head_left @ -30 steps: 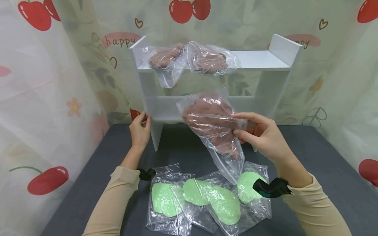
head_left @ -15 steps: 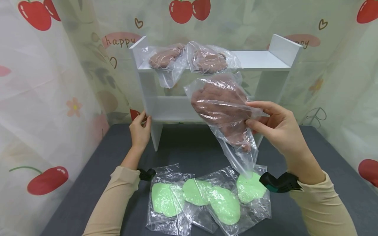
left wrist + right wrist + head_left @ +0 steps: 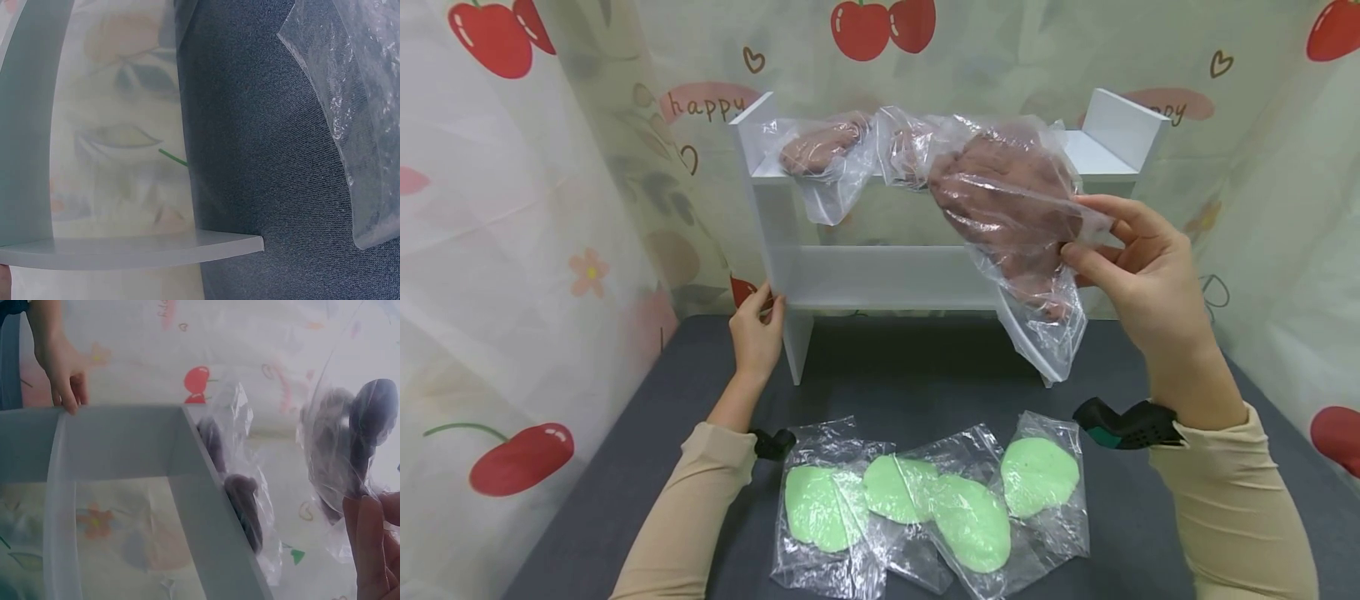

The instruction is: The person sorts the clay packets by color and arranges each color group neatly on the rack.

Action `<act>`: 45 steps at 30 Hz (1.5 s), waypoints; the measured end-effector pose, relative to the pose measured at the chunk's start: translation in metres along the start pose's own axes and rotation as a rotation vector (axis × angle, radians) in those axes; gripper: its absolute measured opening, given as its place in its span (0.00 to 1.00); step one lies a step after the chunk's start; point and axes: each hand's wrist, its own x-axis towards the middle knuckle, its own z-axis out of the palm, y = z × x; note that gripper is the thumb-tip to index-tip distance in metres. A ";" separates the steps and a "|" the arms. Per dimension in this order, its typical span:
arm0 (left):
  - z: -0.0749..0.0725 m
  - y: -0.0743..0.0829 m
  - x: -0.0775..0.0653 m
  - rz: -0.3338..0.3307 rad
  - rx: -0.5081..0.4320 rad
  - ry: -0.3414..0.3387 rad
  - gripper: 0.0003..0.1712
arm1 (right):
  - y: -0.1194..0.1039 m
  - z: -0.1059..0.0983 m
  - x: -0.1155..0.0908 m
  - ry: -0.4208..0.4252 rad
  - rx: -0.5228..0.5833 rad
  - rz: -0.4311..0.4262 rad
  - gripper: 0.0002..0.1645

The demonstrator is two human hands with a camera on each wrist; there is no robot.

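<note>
My right hand (image 3: 1150, 275) pinches a clear plastic bag of brown dough-like lump (image 3: 1003, 187) by its side, thumb below and fingertips above. This bag hangs in front of the upper board of a white shelf (image 3: 880, 275), overlapping its middle and right part in the head view. On that board lie two similar brown bags (image 3: 823, 150), the second partly hidden behind the held one. My left hand (image 3: 757, 337) grips the shelf's left side panel near the lower board, thumb at the front edge. In the right wrist view, the left hand's fingers (image 3: 69, 397) reach the panel.
Several clear bags with flat green pieces (image 3: 970, 521) lie on the dark table (image 3: 925, 400) in front of the shelf, some overlapping. Printed cloth (image 3: 1000, 50) hangs behind and at both sides. A thin cable loop (image 3: 1216, 292) shows at the back right.
My right hand has lifted the brown bag up and to the right, from before the lower board to the upper board's height. My left hand stays on the shelf's side.
</note>
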 end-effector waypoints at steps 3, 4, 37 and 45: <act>0.000 0.000 0.000 0.004 0.001 0.003 0.20 | 0.000 -0.002 0.007 0.038 0.028 -0.006 0.25; 0.000 0.000 0.000 0.006 0.002 0.004 0.20 | 0.000 -0.003 0.010 0.043 0.049 -0.006 0.25; 0.000 0.001 0.000 -0.012 -0.008 -0.004 0.21 | 0.014 -0.030 0.071 0.244 0.153 0.282 0.28; 0.000 0.002 -0.001 -0.017 -0.005 -0.004 0.21 | 0.016 -0.030 0.082 0.285 0.135 0.339 0.29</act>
